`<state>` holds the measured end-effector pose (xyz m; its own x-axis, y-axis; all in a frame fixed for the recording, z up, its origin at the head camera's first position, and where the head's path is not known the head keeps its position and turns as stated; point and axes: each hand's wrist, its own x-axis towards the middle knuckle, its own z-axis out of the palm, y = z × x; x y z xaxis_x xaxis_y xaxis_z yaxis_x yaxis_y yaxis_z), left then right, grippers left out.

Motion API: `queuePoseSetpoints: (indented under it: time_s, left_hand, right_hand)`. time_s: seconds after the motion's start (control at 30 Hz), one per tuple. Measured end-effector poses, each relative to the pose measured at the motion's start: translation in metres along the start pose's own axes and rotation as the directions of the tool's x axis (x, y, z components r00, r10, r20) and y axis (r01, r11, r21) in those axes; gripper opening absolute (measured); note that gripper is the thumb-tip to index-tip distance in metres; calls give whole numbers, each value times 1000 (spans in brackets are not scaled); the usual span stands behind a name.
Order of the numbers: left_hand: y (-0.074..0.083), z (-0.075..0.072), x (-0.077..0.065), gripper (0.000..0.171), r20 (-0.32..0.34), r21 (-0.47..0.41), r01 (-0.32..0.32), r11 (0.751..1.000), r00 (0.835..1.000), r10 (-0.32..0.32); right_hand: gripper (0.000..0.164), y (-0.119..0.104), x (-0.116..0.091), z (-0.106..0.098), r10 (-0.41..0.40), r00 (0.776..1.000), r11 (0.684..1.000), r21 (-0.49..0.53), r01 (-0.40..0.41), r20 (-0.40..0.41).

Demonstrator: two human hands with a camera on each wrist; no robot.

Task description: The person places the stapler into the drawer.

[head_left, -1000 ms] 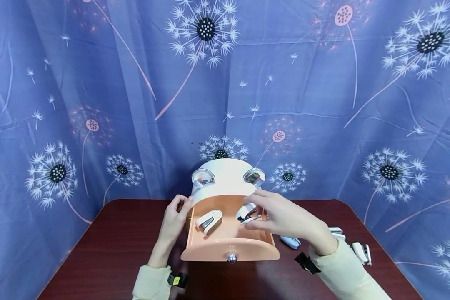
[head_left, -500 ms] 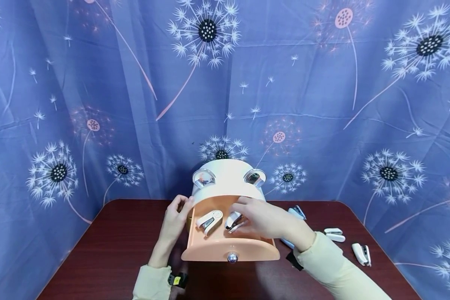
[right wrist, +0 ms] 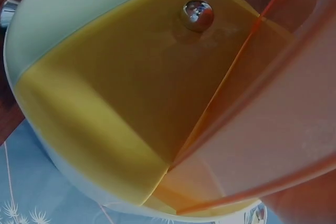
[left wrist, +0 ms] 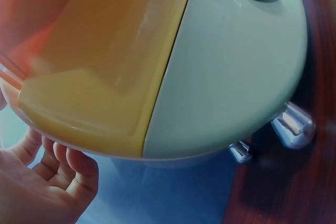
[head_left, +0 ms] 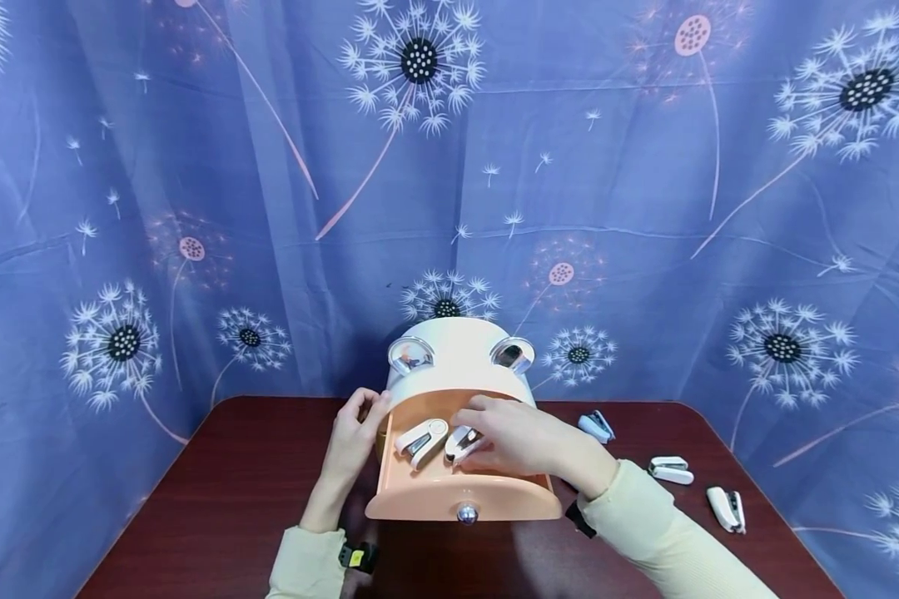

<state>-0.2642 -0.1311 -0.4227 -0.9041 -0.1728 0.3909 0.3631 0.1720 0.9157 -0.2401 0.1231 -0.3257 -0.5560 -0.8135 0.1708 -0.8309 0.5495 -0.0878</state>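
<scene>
My right hand (head_left: 513,437) reaches into the open peach drawer (head_left: 463,501) and pinches a white mini stapler (head_left: 461,444) low over the drawer floor; its far part is hidden by my fingers. Left of it, a second white stapler (head_left: 422,441) lies in the same drawer. My left hand (head_left: 350,437) rests against the left side of the rounded white cabinet (head_left: 457,353). In the left wrist view, bent fingers (left wrist: 79,169) touch the cabinet's side just behind its front rim. The right wrist view shows the cabinet front and the drawer's underside, without the stapler.
A light blue stapler (head_left: 596,426) and two white staplers, one nearer the back (head_left: 671,469) and one in front (head_left: 727,509), lie on the dark red table (head_left: 217,499) at right. Below the peach drawer are a yellow drawer (left wrist: 105,77) and a pale green one (left wrist: 231,72).
My right hand has moved left and slightly down inside the drawer, bringing the held stapler beside the other one. My left hand has stayed at the cabinet's side.
</scene>
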Motion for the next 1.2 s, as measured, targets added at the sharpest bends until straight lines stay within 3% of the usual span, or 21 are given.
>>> queuePoseSetpoints:
  time_s: [0.37,0.5,0.67,0.8,0.97,1.07,1.2]
  left_hand:
    - [-2,-1,1,25,-2,2,-20,1000,1000,20]
    - [-1,-1,1,24,-6,-10,-25,1000,1000,25]
    - [-1,0,1,24,-3,-6,-20,1000,1000,20]
    - [0,2,0,26,10,-11,-23,1000,1000,23]
    - [0,2,2,26,8,-24,-31,999,999,32]
    - [1,2,2,26,7,-30,-32,999,999,32]
    - [0,2,1,25,7,-24,-22,999,1000,22]
  right_hand:
    - [40,-2,-7,-6,-61,997,996,62,64,-53]
    - [43,-4,-16,-14,-9,1000,989,144,13,-29]
    - [48,-5,-34,-22,116,992,964,249,-99,-56]
    - [50,-3,-52,-24,206,973,926,344,-158,-106]
    - [44,6,-70,-21,268,946,877,453,-161,-183]
    - [38,15,-80,-15,329,916,843,509,-176,-228]
    - [31,28,-96,-2,431,861,780,591,-205,-270]
